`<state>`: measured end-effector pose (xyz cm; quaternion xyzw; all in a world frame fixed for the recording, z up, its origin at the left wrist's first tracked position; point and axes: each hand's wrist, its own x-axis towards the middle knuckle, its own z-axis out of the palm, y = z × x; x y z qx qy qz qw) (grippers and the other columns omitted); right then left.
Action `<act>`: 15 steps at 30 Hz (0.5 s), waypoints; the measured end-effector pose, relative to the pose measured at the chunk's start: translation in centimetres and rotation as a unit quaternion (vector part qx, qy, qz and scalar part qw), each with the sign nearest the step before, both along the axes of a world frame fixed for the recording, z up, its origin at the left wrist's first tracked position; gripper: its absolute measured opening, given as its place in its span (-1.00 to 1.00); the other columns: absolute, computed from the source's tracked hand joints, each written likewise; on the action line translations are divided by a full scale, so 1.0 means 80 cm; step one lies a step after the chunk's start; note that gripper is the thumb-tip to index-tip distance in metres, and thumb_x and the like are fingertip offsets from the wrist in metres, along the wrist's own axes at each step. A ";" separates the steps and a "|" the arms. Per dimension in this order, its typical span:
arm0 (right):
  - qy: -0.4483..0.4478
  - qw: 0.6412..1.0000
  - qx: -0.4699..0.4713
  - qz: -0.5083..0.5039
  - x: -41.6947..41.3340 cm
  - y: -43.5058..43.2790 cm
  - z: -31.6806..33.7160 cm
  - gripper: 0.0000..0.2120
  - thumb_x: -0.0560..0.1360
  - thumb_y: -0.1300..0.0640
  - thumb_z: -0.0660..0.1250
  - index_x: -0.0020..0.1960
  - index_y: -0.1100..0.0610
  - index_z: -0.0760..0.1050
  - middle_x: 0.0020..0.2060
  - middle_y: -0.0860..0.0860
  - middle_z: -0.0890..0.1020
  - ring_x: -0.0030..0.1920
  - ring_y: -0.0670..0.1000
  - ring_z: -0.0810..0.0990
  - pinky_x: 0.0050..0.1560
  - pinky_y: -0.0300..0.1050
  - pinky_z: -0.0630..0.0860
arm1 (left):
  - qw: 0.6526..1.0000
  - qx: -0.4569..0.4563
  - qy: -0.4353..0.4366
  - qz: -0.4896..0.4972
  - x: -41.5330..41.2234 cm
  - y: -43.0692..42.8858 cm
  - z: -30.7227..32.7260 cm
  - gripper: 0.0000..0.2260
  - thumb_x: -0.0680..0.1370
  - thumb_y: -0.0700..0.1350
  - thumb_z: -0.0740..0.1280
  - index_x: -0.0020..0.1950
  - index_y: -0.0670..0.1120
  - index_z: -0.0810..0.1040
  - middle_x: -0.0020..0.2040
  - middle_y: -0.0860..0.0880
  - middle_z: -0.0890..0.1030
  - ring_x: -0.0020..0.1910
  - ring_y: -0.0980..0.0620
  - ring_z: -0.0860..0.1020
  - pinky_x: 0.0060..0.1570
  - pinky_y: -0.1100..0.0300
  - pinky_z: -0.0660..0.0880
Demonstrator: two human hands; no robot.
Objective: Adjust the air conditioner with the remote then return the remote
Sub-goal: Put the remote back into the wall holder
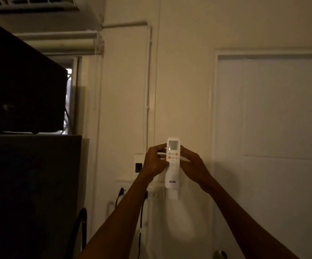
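Dim room, warm light. At ten o'clock, high on the wall, the air conditioner (39, 8): ribbed white plastic with slotted vents, only its lower edge in view. Below it, a dark boxy appliance (20, 81) stacked on a grey, smooth-faced cabinet (31, 184). Nearer centre, black cords (120, 195) hanging from a wall socket (138, 167).

At six o'clock from centre, left hand (154, 161) curled against the remote's left edge, fingers wrapped behind, thumb across the lower buttons. Between the hands, the remote (173, 165): long, white, glossy plastic with rounded ends, small grey screen on top, round coloured buttons beneath, brand lettering low on the body. Foot of the remote overlapping a white wall holder (172, 195); fully seated, entering or lifting out, cannot tell. Right hand (193, 165) cupped on the opposite edge, fingertips touching the casing beside the buttons, grip loose rather than clenched.

At three o'clock, a flat cream panelled door (273, 128), matte paint, round metal knob (220, 255) at the bottom edge.

Progress, as a judgement: remote at its wall mount with both hands on it, so either the start or the close of the job. No sign from the unit of any setting made. Left to confirm: adjustment itself, and remote left resting in the holder, hands off.
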<state>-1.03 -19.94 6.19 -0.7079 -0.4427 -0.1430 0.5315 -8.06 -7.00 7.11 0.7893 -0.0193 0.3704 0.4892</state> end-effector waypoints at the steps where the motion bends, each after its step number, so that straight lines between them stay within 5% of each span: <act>1: 0.007 1.000 0.003 -0.005 0.022 0.008 -0.006 -0.56 0.48 0.22 0.30 0.33 0.00 0.39 0.21 -0.01 0.56 0.15 -0.02 0.54 0.07 -0.16 0.53 | 1.000 0.003 -0.004 -0.001 0.022 0.007 -0.005 -0.44 0.33 -0.37 0.44 0.30 -0.11 0.45 0.13 -0.13 0.60 0.07 -0.08 0.60 -0.02 0.08 0.60; 5: 0.021 0.999 0.000 -0.031 0.101 0.042 -0.024 -0.65 0.49 0.11 0.29 0.26 -0.08 0.46 0.17 0.00 0.61 0.14 0.00 0.58 0.15 0.01 0.56 | 1.000 -0.001 -0.014 -0.009 0.100 0.035 -0.025 -0.50 0.36 -0.34 0.43 0.27 -0.09 0.48 0.07 -0.09 0.61 0.05 -0.03 0.57 -0.08 0.20 0.56; 15: 0.036 0.993 0.043 -0.099 0.177 0.093 -0.055 -0.63 0.51 0.26 0.23 0.31 0.14 0.41 0.25 0.13 0.50 0.23 0.10 0.50 0.13 -0.16 0.44 | 0.998 -0.016 -0.062 0.023 0.208 0.083 -0.071 -0.51 0.42 -0.36 0.35 0.34 -0.11 0.41 0.19 -0.08 0.58 0.07 0.08 0.54 -0.18 0.48 0.52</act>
